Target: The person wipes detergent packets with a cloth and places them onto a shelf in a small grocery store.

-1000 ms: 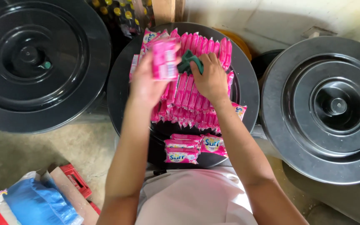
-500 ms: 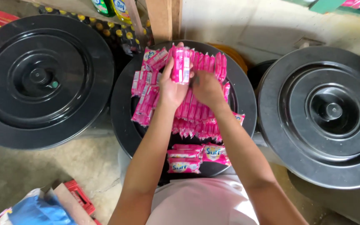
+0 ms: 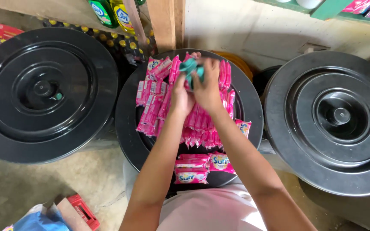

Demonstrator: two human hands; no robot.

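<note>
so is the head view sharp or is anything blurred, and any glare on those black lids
Head view: mostly sharp, but the fingers and the teal thing they pinch are smeared by motion. Soft daylight sheen on the right lid and left lid, no hard glare. The pink sachets read clearly. Lid edges bow slightly, as under a wide lens.

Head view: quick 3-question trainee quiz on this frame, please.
1. True or false: both hands are over the middle lid.
2. What colour is the small thing the hands hold? A pink B teal C yellow
3. How many big black lids are in view?

Key: 1 true. 2 B. 3 three: left lid, middle lid, right lid. Pink sachets cover the middle one.
</note>
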